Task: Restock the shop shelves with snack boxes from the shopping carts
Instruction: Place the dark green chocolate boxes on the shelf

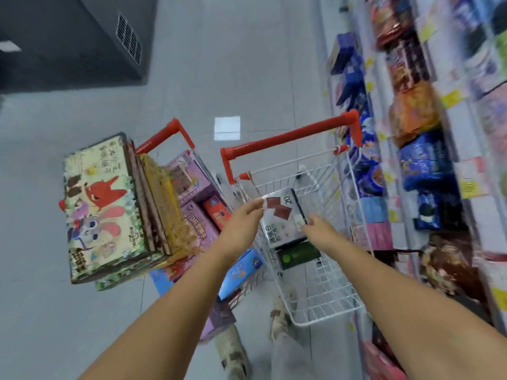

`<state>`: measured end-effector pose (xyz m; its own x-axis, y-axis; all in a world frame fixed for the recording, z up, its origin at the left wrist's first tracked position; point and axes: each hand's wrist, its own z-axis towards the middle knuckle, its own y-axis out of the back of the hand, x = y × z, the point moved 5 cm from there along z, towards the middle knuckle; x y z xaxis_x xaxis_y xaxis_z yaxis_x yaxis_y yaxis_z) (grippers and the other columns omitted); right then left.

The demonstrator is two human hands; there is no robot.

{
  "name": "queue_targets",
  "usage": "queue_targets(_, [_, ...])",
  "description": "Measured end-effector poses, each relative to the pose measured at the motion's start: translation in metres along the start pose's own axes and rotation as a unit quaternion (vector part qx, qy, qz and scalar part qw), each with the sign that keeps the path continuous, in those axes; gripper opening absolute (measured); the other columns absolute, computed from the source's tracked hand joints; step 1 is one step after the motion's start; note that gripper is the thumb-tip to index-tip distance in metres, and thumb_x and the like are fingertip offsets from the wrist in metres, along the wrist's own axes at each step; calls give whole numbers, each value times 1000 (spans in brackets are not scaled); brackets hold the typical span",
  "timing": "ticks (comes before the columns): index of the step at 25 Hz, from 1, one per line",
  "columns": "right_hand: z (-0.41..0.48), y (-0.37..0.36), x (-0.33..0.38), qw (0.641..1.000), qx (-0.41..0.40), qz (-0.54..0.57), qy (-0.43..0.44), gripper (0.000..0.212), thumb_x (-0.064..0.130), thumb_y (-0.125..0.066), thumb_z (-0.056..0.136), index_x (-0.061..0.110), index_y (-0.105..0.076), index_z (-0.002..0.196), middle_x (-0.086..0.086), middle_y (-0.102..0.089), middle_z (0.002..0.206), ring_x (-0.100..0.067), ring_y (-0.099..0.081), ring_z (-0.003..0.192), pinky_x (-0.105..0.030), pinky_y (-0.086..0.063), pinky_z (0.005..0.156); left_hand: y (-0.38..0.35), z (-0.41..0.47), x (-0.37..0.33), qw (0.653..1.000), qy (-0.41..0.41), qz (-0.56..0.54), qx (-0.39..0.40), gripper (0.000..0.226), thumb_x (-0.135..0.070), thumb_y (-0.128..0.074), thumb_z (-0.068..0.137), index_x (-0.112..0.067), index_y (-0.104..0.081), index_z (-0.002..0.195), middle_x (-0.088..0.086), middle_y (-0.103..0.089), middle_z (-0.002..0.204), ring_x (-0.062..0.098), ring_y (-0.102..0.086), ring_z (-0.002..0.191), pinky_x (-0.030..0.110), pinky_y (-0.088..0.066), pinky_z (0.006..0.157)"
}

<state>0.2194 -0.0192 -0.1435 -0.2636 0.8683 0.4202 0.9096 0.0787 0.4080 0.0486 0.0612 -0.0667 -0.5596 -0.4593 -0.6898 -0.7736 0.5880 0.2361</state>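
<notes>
A white snack box [282,218] with brown squares printed on it stands in the right cart [323,297], a white wire cart with a red handle. My left hand [244,218] pinches its upper left corner. My right hand [319,226] grips its right edge. A dark green box [297,255] lies beneath it in the same cart. The left cart [164,135] is piled with several boxes: a large cartoon-printed box [101,209], purple boxes [192,182], a red box [218,212] and a blue box [241,270].
Shop shelves [450,133] run along the right side, packed with blue, orange and pink snack packs and yellow price tags. A dark grey cabinet [71,42] stands at the upper left. Grey floor tiles lie beyond the carts. My shoes [233,352] show at the bottom.
</notes>
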Motion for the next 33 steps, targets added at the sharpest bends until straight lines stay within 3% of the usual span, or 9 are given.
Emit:
queue_targets(3, [44, -21, -10, 1000, 0, 8, -13, 30, 22, -47, 98, 13, -50, 126, -13, -55, 130, -28, -52, 105, -29, -39, 82, -9, 23, 28, 994, 60, -94, -21, 33, -10, -42, 101, -31, -60, 119, -3, -66, 114, 9, -61, 100, 28, -47, 92])
queue_targets(7, [86, -43, -31, 996, -30, 39, -69, 63, 51, -68, 78, 16, -53, 128, -10, -46, 131, -32, -44, 122, -45, -42, 102, -22, 49, 56, 977, 122, -174, -20, 35, -12, -42, 103, -20, -55, 134, -1, -62, 123, 17, -60, 115, 30, -49, 94])
queue_targets(10, [94, -46, -36, 990, -21, 111, -81, 69, 58, -78, 59, 21, -58, 114, -8, -48, 129, -30, -46, 119, -47, -44, 101, -26, 53, 65, 973, 133, -191, -16, 34, -9, -43, 102, -21, -56, 131, -5, -63, 115, 16, -60, 116, 30, -50, 95])
queue_targets(14, [78, -22, -24, 981, -39, 185, -43, 42, 36, -75, 80, 13, -54, 109, -5, -60, 109, -23, -60, 97, -43, -54, 86, -18, 56, 69, 975, 120, -187, -28, 37, -7, -44, 100, -18, -55, 134, -1, -61, 127, 14, -60, 117, 36, -48, 105])
queue_targets(18, [37, 44, -36, 962, -247, 116, 24, 31, 33, -63, 91, 14, -44, 106, 1, -52, 92, -13, -53, 72, -29, -46, 56, -14, 60, 67, 974, 111, -194, -32, 38, -9, -44, 101, -16, -52, 138, 2, -58, 134, 14, -60, 118, 34, -48, 103])
queue_targets(22, [41, 64, -59, 948, -317, 33, 23, 31, 39, -59, 91, 14, -43, 102, -2, -53, 90, -23, -56, 75, -33, -48, 61, -22, 66, 65, 973, 118, -200, -18, 35, -10, -43, 103, -16, -53, 135, 3, -58, 135, 17, -60, 120, 32, -49, 100])
queue_targets(25, [66, 45, -58, 945, -321, -62, 26, 35, 40, -57, 93, 11, -44, 107, -4, -54, 95, -22, -55, 78, -27, -36, 54, -27, 70, 64, 973, 115, -200, -7, 37, -9, -42, 103, -15, -52, 138, 3, -58, 135, 17, -60, 120, 33, -49, 102])
queue_targets(30, [116, 11, -88, 967, -241, -76, -16, 37, 35, -55, 95, 7, -45, 115, -14, -54, 118, -30, -47, 109, -41, -42, 84, -31, 80, 58, 979, 105, -173, -1, 37, -10, -42, 102, -20, -53, 136, 0, -58, 134, 15, -59, 121, 36, -46, 108])
queue_targets(33, [120, 1, -95, 970, -194, -141, -26, 43, 25, -49, 98, 6, -38, 135, -18, -42, 140, -34, -39, 129, -44, -36, 104, -33, 87, 58, 982, 104, -157, 6, 39, -12, -44, 102, -20, -50, 140, 1, -56, 136, 17, -57, 123, 37, -45, 108])
